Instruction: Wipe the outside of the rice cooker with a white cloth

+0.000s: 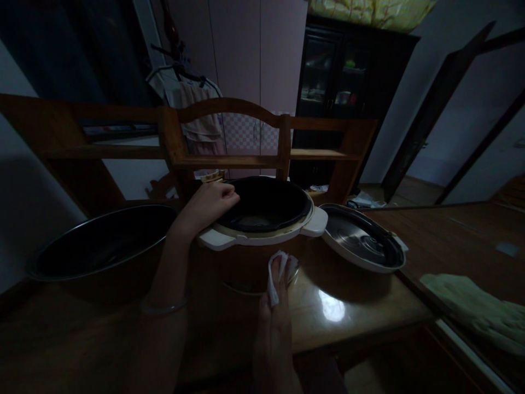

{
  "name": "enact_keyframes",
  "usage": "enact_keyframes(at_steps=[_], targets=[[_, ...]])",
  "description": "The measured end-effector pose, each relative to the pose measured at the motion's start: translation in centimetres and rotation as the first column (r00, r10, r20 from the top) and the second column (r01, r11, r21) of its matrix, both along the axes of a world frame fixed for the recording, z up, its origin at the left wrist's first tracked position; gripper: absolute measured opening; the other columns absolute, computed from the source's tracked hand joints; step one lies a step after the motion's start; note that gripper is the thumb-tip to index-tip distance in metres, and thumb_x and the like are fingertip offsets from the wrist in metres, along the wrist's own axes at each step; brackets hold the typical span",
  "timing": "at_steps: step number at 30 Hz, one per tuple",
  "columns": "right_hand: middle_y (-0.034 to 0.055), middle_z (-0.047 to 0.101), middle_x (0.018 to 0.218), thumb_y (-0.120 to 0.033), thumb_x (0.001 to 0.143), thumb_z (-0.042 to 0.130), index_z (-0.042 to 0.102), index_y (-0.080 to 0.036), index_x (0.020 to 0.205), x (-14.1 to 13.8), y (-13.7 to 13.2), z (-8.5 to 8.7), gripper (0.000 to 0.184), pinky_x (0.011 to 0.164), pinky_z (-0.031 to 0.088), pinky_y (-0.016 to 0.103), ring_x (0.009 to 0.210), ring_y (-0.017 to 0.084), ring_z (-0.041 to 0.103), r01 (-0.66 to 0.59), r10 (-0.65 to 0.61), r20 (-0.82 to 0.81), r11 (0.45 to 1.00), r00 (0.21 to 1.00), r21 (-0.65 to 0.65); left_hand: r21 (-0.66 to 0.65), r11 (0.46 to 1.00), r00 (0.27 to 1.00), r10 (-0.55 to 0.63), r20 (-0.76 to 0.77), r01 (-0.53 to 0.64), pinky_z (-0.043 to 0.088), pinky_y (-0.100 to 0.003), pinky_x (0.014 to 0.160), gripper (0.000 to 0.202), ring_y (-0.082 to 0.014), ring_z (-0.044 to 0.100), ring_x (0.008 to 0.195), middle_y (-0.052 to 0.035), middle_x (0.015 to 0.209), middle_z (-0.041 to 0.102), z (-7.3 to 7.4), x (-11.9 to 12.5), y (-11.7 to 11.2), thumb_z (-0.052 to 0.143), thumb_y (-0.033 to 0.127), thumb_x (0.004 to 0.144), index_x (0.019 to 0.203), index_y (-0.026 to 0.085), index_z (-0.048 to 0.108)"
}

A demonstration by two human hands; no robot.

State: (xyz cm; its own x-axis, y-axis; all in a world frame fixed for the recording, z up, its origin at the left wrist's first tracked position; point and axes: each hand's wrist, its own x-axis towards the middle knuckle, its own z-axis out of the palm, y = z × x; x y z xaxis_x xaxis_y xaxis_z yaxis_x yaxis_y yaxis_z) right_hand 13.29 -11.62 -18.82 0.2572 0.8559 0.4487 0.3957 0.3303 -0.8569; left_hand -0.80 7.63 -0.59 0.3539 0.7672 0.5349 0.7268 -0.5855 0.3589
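An electric cooker body (246, 265) with a pale rim and a dark, hollow inside stands on the wooden table. At its left edge my left hand (211, 203) is closed over the rim, its fingers curled and partly hidden. A white wipe, perhaps a tissue or thin cloth (274, 278), is in my right hand (276, 309), held against the lower front of the cooker. Left of it sits a large dark pot (102, 241). On the right the round cooker lid (361, 238) lies with its metallic inner side up.
A wooden shelf rack (229, 161) rises along the back of the table (328, 334). At the far right a pale green cloth (476, 306) lies on a lower brown surface. Behind are hanging clothes (199, 109), a pink wardrobe (238, 60) and a dark cabinet (348, 60). The room is dim.
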Motion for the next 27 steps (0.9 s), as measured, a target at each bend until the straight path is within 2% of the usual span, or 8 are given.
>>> enact_keyframes(at_steps=[12,15,20,22,25,27], targets=[[-0.0002,0.015,0.173,-0.027,0.109,0.032,0.009,-0.032,0.165,0.0,-0.4,-0.4,0.061,0.129,0.015,0.062,0.160,0.027,-0.003,-0.032,0.031,0.068,0.999,0.997,0.010,0.020,1.000,1.000,-0.002,-0.005,0.002,0.025,-0.032,0.058,0.035,-0.0120,0.040,0.054,0.0041,0.053,0.038,-0.1,-0.1,0.1,0.054,0.028,0.086,0.055,0.020,0.040],[0.0007,0.014,0.173,-0.026,0.109,0.030,0.012,-0.031,0.165,-0.3,-0.8,-0.4,0.059,0.128,0.023,0.060,0.160,0.028,0.002,-0.051,0.049,0.094,0.998,0.994,0.021,0.016,1.000,1.000,-0.001,-0.003,0.001,0.024,-0.032,0.058,0.034,-0.0117,0.039,0.055,0.0042,0.054,0.037,-0.1,-0.1,0.1,0.054,0.028,0.085,0.055,0.020,0.039],[0.0024,0.031,0.169,-0.028,0.108,0.034,0.021,-0.029,0.164,0.0,-1.6,0.2,0.057,0.125,0.034,0.055,0.158,0.027,0.021,-0.030,0.025,0.064,0.997,0.998,0.072,0.009,1.000,1.000,0.010,-0.002,-0.010,0.025,-0.032,0.058,0.033,-0.0125,0.041,0.055,0.0036,0.053,0.039,0.2,0.2,-0.2,0.054,0.027,0.084,0.055,0.020,0.042],[0.0018,0.028,0.170,-0.031,0.109,0.033,0.021,-0.030,0.164,0.9,-1.2,0.7,0.057,0.127,0.029,0.057,0.159,0.027,0.020,0.012,-0.011,-0.012,0.996,1.000,0.087,0.011,1.000,1.000,0.014,-0.005,-0.014,0.025,-0.032,0.057,0.033,-0.0128,0.041,0.055,0.0032,0.053,0.040,0.3,0.3,-0.2,0.054,0.027,0.084,0.054,0.020,0.042],[0.0011,0.015,0.174,-0.039,0.109,0.031,0.023,-0.027,0.164,2.6,0.8,1.6,0.057,0.129,0.013,0.063,0.161,0.027,0.006,0.104,-0.088,-0.166,0.990,0.982,0.094,0.013,1.000,1.000,0.011,-0.007,-0.011,0.025,-0.032,0.057,0.034,-0.0131,0.041,0.054,0.0031,0.052,0.042,0.2,0.3,-0.1,0.054,0.027,0.084,0.054,0.021,0.042],[0.0026,0.016,0.174,-0.043,0.109,0.032,0.024,-0.027,0.164,3.4,2.2,1.9,0.058,0.129,0.010,0.062,0.161,0.027,0.007,0.127,-0.100,-0.231,0.986,0.968,0.106,0.014,1.000,1.000,0.007,-0.004,-0.006,0.025,-0.032,0.057,0.033,-0.0132,0.041,0.054,0.0031,0.052,0.043,0.2,0.2,0.0,0.055,0.028,0.085,0.054,0.021,0.043]])
